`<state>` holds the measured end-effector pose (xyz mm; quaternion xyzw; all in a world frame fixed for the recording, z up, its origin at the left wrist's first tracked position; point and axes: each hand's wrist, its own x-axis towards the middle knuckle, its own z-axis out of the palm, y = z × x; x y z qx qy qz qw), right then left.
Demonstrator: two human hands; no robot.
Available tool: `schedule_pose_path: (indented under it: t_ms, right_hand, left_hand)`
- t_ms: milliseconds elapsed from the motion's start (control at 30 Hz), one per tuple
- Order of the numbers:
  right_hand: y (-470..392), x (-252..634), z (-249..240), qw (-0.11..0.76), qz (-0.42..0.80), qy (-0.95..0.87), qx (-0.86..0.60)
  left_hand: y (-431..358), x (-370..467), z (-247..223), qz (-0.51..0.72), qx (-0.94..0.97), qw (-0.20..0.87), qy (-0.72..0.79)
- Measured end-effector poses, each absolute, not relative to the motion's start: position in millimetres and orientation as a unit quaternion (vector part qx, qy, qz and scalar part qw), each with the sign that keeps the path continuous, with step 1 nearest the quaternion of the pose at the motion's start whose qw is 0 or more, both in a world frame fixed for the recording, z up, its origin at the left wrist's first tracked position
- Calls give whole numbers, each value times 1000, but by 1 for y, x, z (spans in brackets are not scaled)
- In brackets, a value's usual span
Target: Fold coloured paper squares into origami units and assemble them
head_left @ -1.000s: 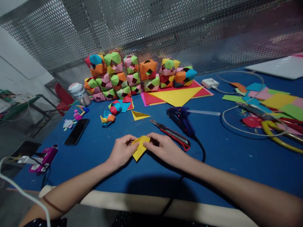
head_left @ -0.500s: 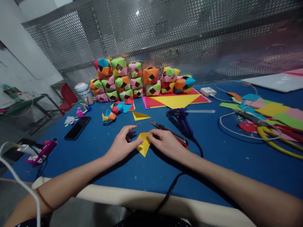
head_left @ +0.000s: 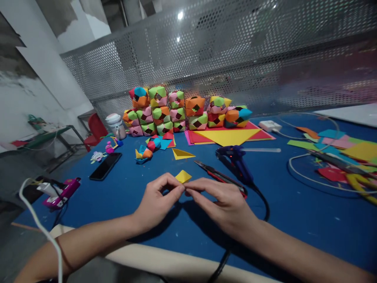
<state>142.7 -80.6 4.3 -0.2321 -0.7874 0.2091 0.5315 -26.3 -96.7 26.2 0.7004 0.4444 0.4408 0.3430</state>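
A small folded piece of yellow paper (head_left: 183, 176) is pinched at its near edge between my two hands, just above the blue table (head_left: 141, 184). My left hand (head_left: 160, 198) grips it from the left with thumb and forefinger; my right hand (head_left: 222, 198) does the same from the right, fingertips nearly touching. Part of the paper is hidden by the fingers. Beyond it lies another folded yellow paper triangle (head_left: 182, 153). Right of that rest a red and black utility knife (head_left: 215, 173) and a blue glue gun (head_left: 237, 162) with a clear glue stick.
Stacked multicoloured paper balls (head_left: 161, 114) stand at the back, beside large yellow and red sheets (head_left: 226, 136). At left are a phone (head_left: 106, 166) and a purple power strip (head_left: 63, 193). Paper scraps (head_left: 356, 151), a white cable and a yellow-handled tool (head_left: 361, 184) lie right.
Both hands have lifted the yellow paper off the table and turned it, closing their fingertips on its near edge. The view has shifted, so the table's things appear lower and farther right.
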Motion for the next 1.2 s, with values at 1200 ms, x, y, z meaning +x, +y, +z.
schedule_pose_path:
  t_ms: [1200]
  right_hand:
    - [-68, 223, 33, 314, 287, -819, -385]
  left_hand:
    - [-80, -34, 6, 267, 670, 569, 395]
